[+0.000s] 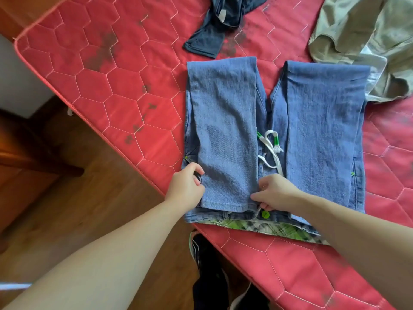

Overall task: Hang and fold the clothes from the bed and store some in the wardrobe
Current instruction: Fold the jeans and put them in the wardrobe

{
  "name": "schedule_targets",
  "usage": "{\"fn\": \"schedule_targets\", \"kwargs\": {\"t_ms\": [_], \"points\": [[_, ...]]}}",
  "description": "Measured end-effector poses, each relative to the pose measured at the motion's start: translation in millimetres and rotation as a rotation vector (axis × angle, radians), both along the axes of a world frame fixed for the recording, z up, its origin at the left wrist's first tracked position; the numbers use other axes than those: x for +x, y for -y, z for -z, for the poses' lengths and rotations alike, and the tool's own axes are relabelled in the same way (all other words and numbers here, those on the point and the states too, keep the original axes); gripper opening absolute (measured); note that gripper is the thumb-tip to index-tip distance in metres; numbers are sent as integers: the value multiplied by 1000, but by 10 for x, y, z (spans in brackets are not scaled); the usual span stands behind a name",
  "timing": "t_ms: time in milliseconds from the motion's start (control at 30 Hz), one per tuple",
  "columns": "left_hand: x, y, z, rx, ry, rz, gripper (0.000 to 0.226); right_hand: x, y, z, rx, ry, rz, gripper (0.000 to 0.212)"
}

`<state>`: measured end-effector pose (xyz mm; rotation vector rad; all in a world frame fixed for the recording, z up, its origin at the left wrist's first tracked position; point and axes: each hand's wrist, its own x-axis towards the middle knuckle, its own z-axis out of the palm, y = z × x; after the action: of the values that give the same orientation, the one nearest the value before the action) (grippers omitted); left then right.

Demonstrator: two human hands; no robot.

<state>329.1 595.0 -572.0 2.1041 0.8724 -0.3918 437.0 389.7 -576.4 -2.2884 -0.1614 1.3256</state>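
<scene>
Both hands pinch the folded jeans (225, 121) on the bed (116, 90) — left hand (186, 186) at the hem's 9 o'clock corner, right hand (273, 192) at 3 o'clock (fingers curled on denim). A dark top (214, 30) lies at 12 o'clock.

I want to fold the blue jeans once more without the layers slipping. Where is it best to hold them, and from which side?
Grip the blue jeans at the near hem of the folded-over leg, by its two corners, coming from the bed's near edge. The left hand and right hand already pinch there. That edge lies straight and free beside the waistband, so both layers probably lift together. Mind the loose white drawstring.
</scene>
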Motion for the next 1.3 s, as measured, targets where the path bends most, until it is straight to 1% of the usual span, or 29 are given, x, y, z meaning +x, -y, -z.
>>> {"fn": "schedule_targets", "kwargs": {"t_ms": [33, 100, 167, 200, 233, 300, 367, 400, 433, 467, 533, 567, 600, 633, 700, 767, 800, 833, 867, 900, 933, 1000, 1033, 1067, 1133, 1200, 1300], "points": [[-17, 18, -2, 27, -14, 1, 29, -21, -16, -5, -31, 71, -88, 17], [-9, 84, -31, 173, 12, 60, 22, -44, -31, -14, -52, 155, -201, 18], [65, 207, -69, 326, 109, 236, 19, -53, -23, -24, -28, 204, -236, 26], [128, 296, -86, 332, 142, 324, 19, -57, -9, -40, -3, 241, -222, 30], [206, 400, -103, 283, 139, 393, 20, -59, 24, -61, 23, 293, -182, 32], [362, 646, -114, 102, 63, 482, 22, -36, 186, -95, 51, 429, -52, 31], [489, 924, -100, -41, 31, 513, 22, 30, 467, -123, 49, 569, 71, 20], [539, 1065, -87, -62, 31, 524, 23, 65, 642, -123, 14, 646, 97, 10], [580, 1199, -69, -52, 31, 546, 25, 93, 825, -109, -66, 711, 107, 15], [616, 1328, -49, -25, 23, 581, 28, 113, 1013, -83, -187, 731, 122, 35], [657, 1550, -11, 1, -31, 676, 39, 114, 1366, -34, -404, 642, 249, 75], [666, 1636, 6, -5, -73, 712, 45, 86, 1497, -17, -463, 554, 327, 85], [670, 1706, 29, -2, -116, 729, 49, 45, 1601, 2, -463, 461, 398, 88], [672, 1754, 54, 20, -157, 735, 52, -3, 1691, 35, -409, 381, 465, 85], [684, 1800, 68, 127, -199, 742, 54, -87, 1766, 60, -270, 290, 583, 71], [728, 1803, 39, 300, -166, 791, 49, -108, 1757, 83, -144, 249, 706, 44], [758, 1803, 30, 352, -128, 817, 45, -101, 1723, 73, -81, 227, 761, 30], [792, 1810, 18, 347, -95, 832, 39, -83, 1685, 56, -25, 212, 802, 22], [824, 1822, -2, 276, -76, 820, 34, -61, 1634, 29, 13, 218, 817, 21], [857, 1840, -26, 138, -76, 761, 31, -42, 1577, 1, 33, 242, 813, 23], [897, 1862, -55, -44, -92, 652, 31, -27, 1511, -40, 37, 274, 791, 25], [970, 1900, -141, -424, -121, 345, 32, -23, 1361, -144, 38, 352, 717, 26], [997, 1910, -194, -588, -144, 210, 29, -31, 1276, -197, 48, 387, 682, 24], [1022, 1909, -239, -709, -176, 116, 27, -47, 1177, -249, 64, 415, 646, 24], [1066, 1851, -289, -844, -219, 47, 33, -89, 943, -360, 131, 455, 568, 24], [1099, 1712, -341, -908, -206, -7, 37, -110, 672, -473, 204, 487, 504, 25], [1123, 1334, -461, -1054, -203, -104, 38, -79, 239, -620, 256, 516, 395, 32]]}}
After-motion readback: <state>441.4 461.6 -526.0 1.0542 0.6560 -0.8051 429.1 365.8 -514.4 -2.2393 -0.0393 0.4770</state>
